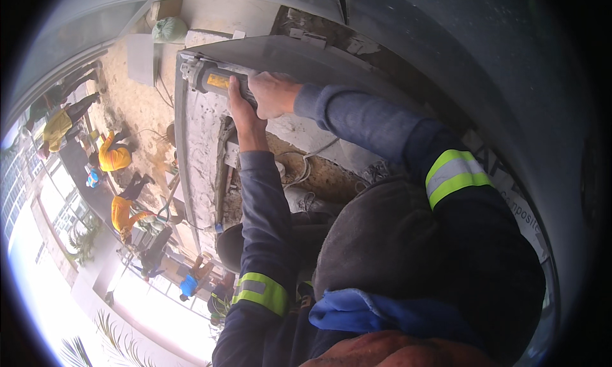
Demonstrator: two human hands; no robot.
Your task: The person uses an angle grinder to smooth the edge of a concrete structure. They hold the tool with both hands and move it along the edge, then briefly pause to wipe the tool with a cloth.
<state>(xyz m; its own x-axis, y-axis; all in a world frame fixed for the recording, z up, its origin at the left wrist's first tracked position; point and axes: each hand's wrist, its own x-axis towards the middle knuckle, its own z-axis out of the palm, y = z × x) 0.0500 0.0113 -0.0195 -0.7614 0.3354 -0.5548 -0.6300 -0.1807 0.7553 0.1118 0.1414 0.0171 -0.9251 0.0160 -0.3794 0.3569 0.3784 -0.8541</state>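
Note:
Both my hands hold a grey angle grinder (205,78) with a yellow label on its body. My left hand (247,117) grips it from below, thumb up along the body. My right hand (273,93) is wrapped round its rear end, close above the left. The grinder's head points left and lies at the edge of a large grey panel (274,51); I cannot tell whether it touches. Its disc is too small to make out. Below it is a pale, dust-covered slab (196,137). Both my sleeves are dark blue with bright yellow-green bands.
Cables (307,166) lie on rubble by my shoes (299,198). A grey board (141,59) and a green sack (169,29) are at the upper left. Several people, some in yellow tops (115,158), are farther left. A dark panelled surface (510,99) curves along my right.

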